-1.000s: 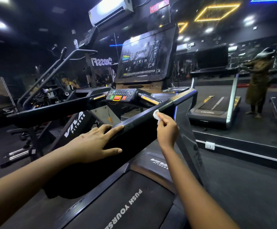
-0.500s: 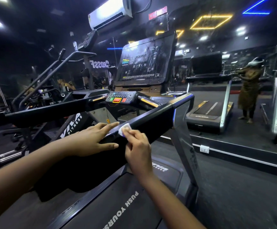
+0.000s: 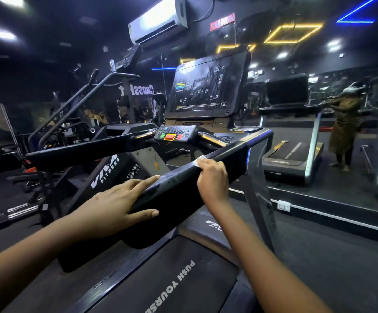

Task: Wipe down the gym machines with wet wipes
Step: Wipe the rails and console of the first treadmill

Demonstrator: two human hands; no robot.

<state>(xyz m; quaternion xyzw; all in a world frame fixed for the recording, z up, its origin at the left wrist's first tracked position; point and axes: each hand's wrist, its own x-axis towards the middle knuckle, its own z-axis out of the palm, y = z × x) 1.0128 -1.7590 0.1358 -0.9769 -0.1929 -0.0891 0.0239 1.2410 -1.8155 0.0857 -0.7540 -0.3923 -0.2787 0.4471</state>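
Observation:
I stand on a black treadmill whose right handrail [image 3: 179, 184] runs from the lower left up toward the console [image 3: 174, 133]. My left hand [image 3: 118, 204] rests flat on the rail's near end, fingers straight over the top and thumb along its side. Farther up the rail, my right hand [image 3: 212, 179] pinches a small white wet wipe [image 3: 199, 161] against the top edge; only the wipe's tip shows above my fingers. A damp sheen lies on the rail between my hands.
The display screen [image 3: 206, 86] rises behind the console. The left handrail [image 3: 82, 150] runs parallel across the belt [image 3: 172, 281]. Other machines crowd the left. A wall mirror [image 3: 318, 123] at right reflects a treadmill and a standing person.
My right hand slid the wipe down the rail toward my left hand, then back up it. My left hand stayed on the rail's near end.

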